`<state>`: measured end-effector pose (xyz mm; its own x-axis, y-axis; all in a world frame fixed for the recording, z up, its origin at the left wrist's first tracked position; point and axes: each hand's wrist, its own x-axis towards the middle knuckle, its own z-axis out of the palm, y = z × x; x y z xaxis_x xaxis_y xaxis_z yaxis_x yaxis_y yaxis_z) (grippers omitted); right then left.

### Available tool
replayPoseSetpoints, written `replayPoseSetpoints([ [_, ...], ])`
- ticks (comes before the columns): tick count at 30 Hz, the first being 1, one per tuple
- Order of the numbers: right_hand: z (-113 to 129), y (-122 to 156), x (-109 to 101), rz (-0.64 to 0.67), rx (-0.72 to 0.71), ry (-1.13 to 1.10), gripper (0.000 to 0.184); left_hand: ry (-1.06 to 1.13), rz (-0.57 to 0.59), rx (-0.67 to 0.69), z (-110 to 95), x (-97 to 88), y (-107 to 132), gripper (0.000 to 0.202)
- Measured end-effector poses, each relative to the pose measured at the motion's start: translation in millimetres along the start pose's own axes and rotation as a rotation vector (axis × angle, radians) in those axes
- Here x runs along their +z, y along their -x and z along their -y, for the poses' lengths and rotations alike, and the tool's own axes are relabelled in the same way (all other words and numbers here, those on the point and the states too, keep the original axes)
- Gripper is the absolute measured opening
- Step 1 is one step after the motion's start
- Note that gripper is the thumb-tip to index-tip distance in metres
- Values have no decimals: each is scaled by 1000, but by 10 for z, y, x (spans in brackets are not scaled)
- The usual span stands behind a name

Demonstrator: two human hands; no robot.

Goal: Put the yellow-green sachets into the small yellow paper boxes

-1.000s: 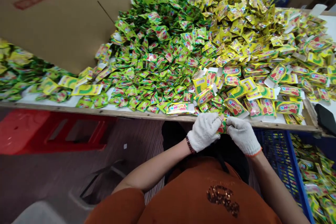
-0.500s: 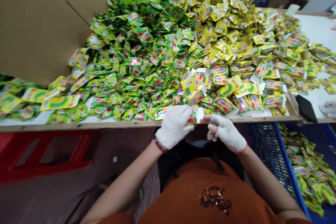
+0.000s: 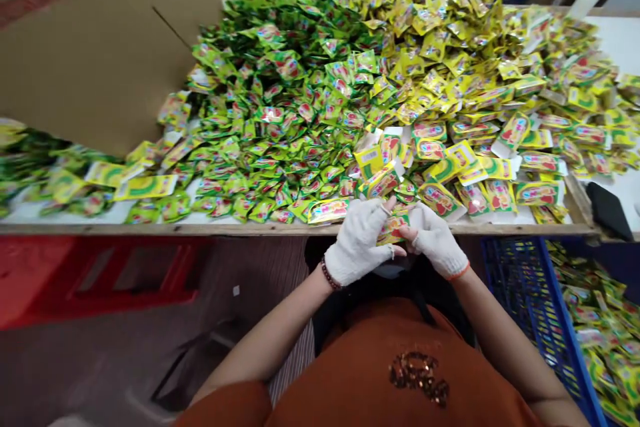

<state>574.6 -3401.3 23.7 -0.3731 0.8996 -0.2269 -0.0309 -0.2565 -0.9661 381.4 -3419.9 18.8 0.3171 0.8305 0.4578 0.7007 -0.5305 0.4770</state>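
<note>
A small yellow and green printed box is held between my gloved hands at the table's front edge. My left hand covers its left end, fingertips along the upper side and thumb stretched below. My right hand grips the right end, its bare thumb on the printed face. Both white gloves leave fingertips bare. Just left of my left hand lies another flat yellow box. Several similar boxes lie right behind my right hand, some with white flaps showing.
Green sachets are heaped behind my hands, with yellow sachets to their right. A large cardboard carton stands at left. A black phone-like object lies at right. Below are a blue crate of packets and a red stool.
The view has shifted slightly left. The box has turned so its printed face shows, and its white flap is out of sight. My right hand has come in from beside the box and gripped it.
</note>
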Motion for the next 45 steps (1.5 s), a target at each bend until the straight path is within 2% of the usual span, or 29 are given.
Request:
replayPoseSetpoints([
  [3, -66, 15, -26, -37, 4, -21, 38, 412, 1, -308, 73, -130, 74, 64],
  [6, -117, 34, -34, -45, -21, -46, 38, 737, 86, -449, 130, -179, 127, 53],
  [10, -120, 45, -7, -43, -30, -42, 39, 752, 63, -551, 82, -146, 101, 43],
  [14, -53, 70, 36, -78, -23, -33, 45, 693, 50, -575, 13, -114, 45, 38],
  [18, -23, 91, 93, -112, -4, -3, 43, 676, 30, -614, 34, -100, 47, 36],
  [23, -63, 83, 108, -140, 20, -31, 48, 710, -1, -558, 75, -93, 100, 35],
  [28, -11, 118, 127, -181, 13, 3, 53, 713, -9, -579, 28, -60, 111, 38],
  [32, 13, 167, 179, -194, -27, 32, 50, 705, -57, -594, 1, -25, 95, 34],
  [35, -24, 161, 199, -206, -28, 19, 48, 653, -48, -579, -34, -66, 90, 33],
  [37, -66, 127, 202, -206, 3, -9, 49, 520, -49, -468, -87, -125, 91, 35],
  [40, -119, 69, 221, -179, -36, 9, 45, 80, -46, -195, -180, -203, 88, 60],
  [42, -137, 45, 249, -135, -84, 61, 41, -159, 49, -50, -191, -232, 77, 70],
  [45, -146, 37, 276, -10, 22, 65, 45, -304, 184, 16, -60, -266, 41, 59],
])
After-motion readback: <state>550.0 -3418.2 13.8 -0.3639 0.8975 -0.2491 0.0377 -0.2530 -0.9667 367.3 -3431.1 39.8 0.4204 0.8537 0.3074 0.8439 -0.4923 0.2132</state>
